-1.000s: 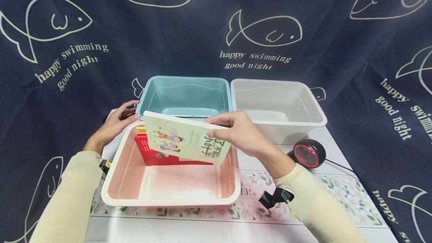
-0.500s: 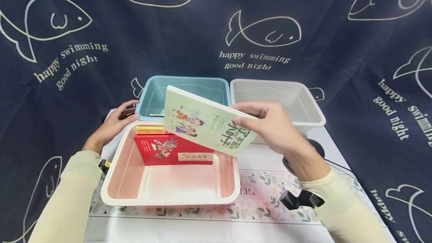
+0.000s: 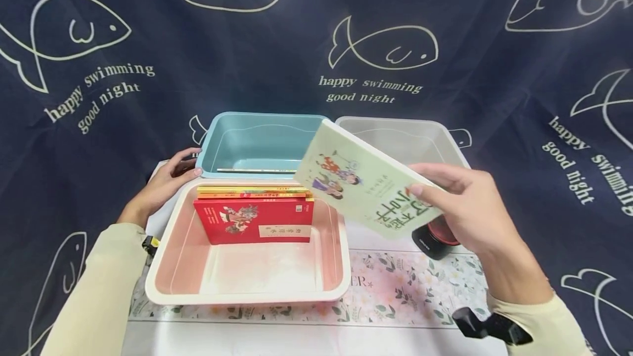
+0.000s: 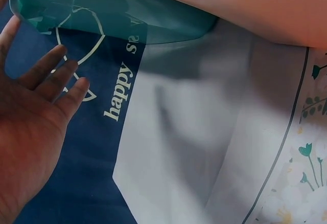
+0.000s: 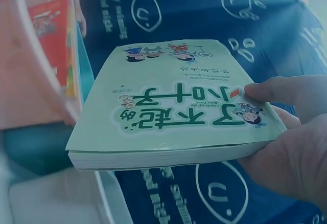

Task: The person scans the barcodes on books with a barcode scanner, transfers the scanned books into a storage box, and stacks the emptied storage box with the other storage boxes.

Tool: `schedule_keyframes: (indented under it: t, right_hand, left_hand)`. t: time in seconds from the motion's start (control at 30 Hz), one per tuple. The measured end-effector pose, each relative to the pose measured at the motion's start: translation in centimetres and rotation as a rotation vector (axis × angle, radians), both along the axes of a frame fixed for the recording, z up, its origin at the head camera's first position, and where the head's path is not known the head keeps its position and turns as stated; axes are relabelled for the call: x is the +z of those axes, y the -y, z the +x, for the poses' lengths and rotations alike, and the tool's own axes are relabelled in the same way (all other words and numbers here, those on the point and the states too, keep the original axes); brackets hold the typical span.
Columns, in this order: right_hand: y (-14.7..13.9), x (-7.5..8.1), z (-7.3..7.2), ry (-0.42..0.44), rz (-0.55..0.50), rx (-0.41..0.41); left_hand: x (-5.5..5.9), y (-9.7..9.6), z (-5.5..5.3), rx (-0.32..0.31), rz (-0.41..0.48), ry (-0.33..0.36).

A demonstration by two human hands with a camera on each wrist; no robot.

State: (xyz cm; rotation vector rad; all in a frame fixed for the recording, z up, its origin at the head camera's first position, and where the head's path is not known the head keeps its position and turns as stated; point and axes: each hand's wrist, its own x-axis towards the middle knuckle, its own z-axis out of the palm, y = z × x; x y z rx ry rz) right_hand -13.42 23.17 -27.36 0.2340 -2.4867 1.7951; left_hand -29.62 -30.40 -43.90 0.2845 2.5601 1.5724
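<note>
Green book (image 3: 368,185) held aloft near the pink bin (image 3: 247,296)'s far-right corner.
The right hand (image 3: 467,207) pinches its edge between thumb and fingers, likely for easy tilting; the left hand (image 3: 165,183), fingers spread, sits at the blue bin (image 3: 262,139)'s near-left corner, perhaps steadying it.

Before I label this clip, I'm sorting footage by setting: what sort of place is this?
Probably a makeshift tabletop setup indoors, though the room itself is out of view: a dark fish-print cloth hangs behind a white table, and books sit in a pink bin.
</note>
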Motion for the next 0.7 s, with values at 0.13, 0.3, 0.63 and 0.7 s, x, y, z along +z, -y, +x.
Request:
schedule_keyframes:
  t: [0.13, 0.3, 0.63, 0.7]
  right_hand:
    - [-2.1, -1.3, 1.0, -0.028, -0.147, 0.014]
    - [-4.3, -2.9, 2.5, -0.063, -0.271, 0.017]
    - [-7.2, -7.1, 6.3, 0.042, -0.172, -0.195]
    - [-7.5, -8.2, 7.0, 0.063, -0.110, -0.231]
  left_hand:
    - [-0.2, 0.2, -0.2, 0.005, -0.002, -0.005]
    - [0.0, 0.4, -0.1, 0.001, -0.003, -0.004]
    - [0.0, 0.2, -0.1, -0.004, 0.007, -0.002]
    - [0.0, 0.1, -0.2, -0.005, 0.007, -0.006]
